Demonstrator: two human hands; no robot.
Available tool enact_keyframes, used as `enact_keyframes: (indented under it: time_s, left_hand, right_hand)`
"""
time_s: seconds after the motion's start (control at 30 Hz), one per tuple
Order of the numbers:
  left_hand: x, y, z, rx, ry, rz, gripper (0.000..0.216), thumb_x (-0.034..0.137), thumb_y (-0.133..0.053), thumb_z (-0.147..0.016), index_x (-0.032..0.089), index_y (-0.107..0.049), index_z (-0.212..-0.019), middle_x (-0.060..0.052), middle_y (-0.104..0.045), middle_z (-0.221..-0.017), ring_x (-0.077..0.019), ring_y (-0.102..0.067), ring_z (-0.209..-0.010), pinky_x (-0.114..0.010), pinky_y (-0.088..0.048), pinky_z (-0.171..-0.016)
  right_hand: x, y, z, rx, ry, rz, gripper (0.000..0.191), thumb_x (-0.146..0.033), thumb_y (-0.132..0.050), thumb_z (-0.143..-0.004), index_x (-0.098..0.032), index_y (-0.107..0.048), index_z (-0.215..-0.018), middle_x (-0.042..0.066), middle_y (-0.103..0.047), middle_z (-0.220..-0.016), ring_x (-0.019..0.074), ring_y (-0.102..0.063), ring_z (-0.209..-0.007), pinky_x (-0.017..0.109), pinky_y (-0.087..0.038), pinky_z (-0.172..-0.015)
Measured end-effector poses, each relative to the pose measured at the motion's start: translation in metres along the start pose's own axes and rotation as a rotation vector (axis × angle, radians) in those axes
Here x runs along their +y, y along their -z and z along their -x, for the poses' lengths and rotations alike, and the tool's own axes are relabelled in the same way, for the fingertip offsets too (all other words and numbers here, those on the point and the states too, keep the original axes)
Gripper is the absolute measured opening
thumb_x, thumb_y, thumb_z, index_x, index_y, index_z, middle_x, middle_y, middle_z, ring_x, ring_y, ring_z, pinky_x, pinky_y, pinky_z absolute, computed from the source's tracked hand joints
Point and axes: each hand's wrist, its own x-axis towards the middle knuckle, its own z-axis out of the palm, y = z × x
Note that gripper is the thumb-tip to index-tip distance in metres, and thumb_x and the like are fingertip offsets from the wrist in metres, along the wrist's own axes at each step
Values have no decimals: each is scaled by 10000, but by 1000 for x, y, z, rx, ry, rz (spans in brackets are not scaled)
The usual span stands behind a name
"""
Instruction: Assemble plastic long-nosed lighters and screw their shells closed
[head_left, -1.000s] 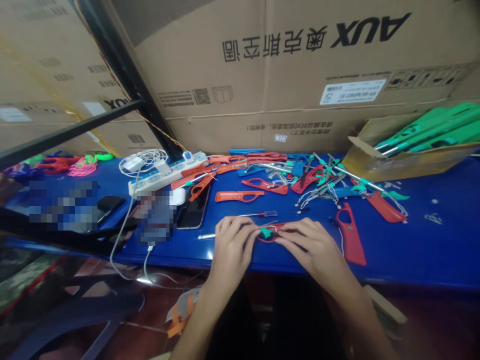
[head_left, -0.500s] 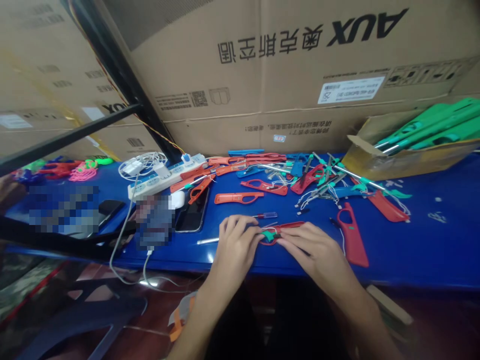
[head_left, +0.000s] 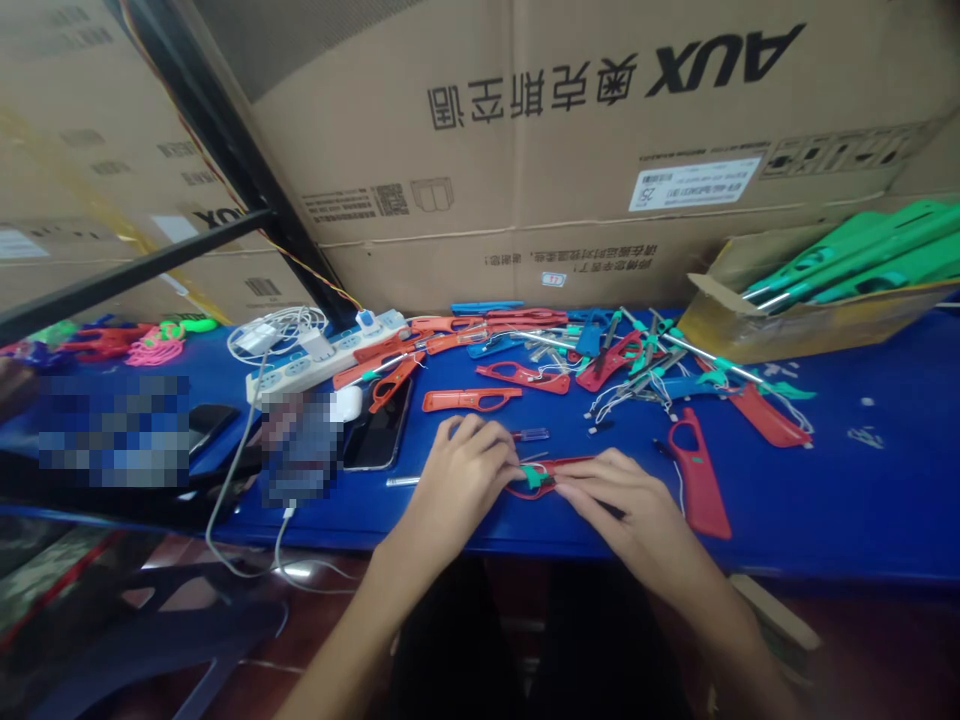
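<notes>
Blue bench [head_left: 840, 490], cardboard [head_left: 420, 255] behind. Red handle shell [head_left: 574, 464] lies near front edge. Left hand [head_left: 465, 470] pinches green piece [head_left: 535, 477] in fingers; right hand's [head_left: 630, 500] clamp small dark part [head_left: 548, 481] beside it. Shell likely light, stiff, best gripped by rim; white wire [head_left: 538, 466] probably fragile.
</notes>
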Motion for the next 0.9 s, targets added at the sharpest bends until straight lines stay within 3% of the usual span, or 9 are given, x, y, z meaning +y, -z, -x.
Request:
enact_keyframes:
  time_s: [0.33, 0.53, 0.77, 0.9]
  left_hand:
    - [5, -1, 4, 35, -4, -74, 157, 282, -632, -980, 197, -698, -865, -3, -719, -942, -200, -576, -899, -390, -350, -881]
    - [4, 3, -2, -19, -14, -157, 154, 294, -685, -943, 187, -706, -834, -16, -710, -888, -220, -570, -886, -397, -344, -861]
    - [-6, 8, -7, -59, -35, -10, 175, 355, -663, -954, 219, -724, -862, 14, -735, -946, -193, -569, -876, -375, -349, -855]
    - [-4, 3, -4, -19, -31, -63, 192, 337, -645, -971, 211, -718, -846, 2, -730, -907, -199, -567, -861, -381, -346, -843]
  right_hand:
    - [3, -1, 0, -12, -9, 12, 216, -285, -545, -1026, -289, -759, -1056, 5, -762, -1126, 229, -657, -1030, 466, -488, -961]
    - [9, -4, 0, 8, -10, 66, 195, -217, -535, -1022, -258, -721, -1062, 28, -752, -1137, 223, -671, -1061, 457, -475, -1000]
    - [11, -5, 0, 4, 12, 24, 194, -198, -547, -1013, -261, -729, -1033, 23, -757, -1112, 208, -691, -1020, 441, -497, -982]
    - [12, -5, 0, 2, 20, 31, 202, -211, -543, -1013, -261, -736, -1045, 27, -764, -1109, 211, -698, -1017, 440, -518, -964]
